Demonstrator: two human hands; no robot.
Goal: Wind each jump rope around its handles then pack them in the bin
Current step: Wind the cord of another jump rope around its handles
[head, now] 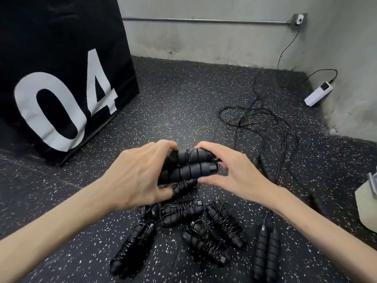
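white "04" on black box [61,58]

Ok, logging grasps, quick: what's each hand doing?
Left hand: holds the paired handles.
Right hand: pinches the handles' right end.

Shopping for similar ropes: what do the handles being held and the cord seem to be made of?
Handles: matte black foam, probably, judging by the soft ribbed surface without shine. Their end caps look like hard, faintly glossy plastic. Loose cord: thin, glossy, holds stiff loops, so likely plastic-coated; a wire core can't be confirmed.
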